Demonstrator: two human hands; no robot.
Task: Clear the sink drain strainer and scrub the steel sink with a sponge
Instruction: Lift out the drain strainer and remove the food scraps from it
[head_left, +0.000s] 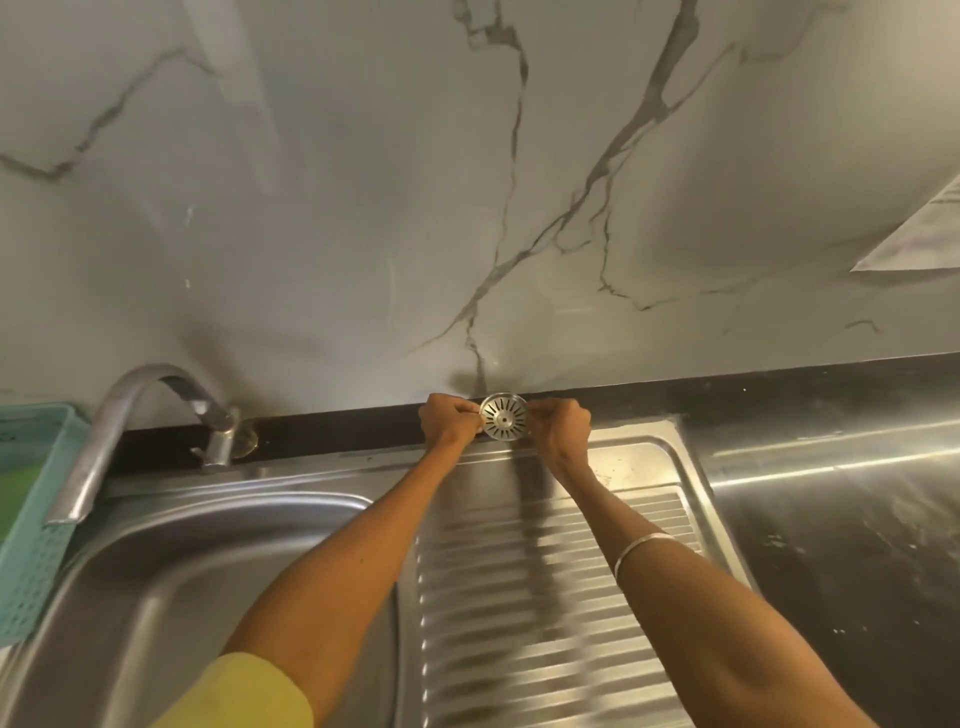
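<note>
Both hands, the left hand (445, 422) and right hand (558, 427), pinch opposite rims of the strainer (503, 417), upright at the surface's back edge, its slotted face toward the person.

Dim warm light, glare streaks on drainboard (561, 571), soft motion blur, wide-angle bending at edges

Slotted steel strainer (503, 417) (upright, lifted)

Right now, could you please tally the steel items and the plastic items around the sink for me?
Steel: 3 (strainer, tap, sink)
Plastic: 1 (teal basket)
Total: 4
</note>
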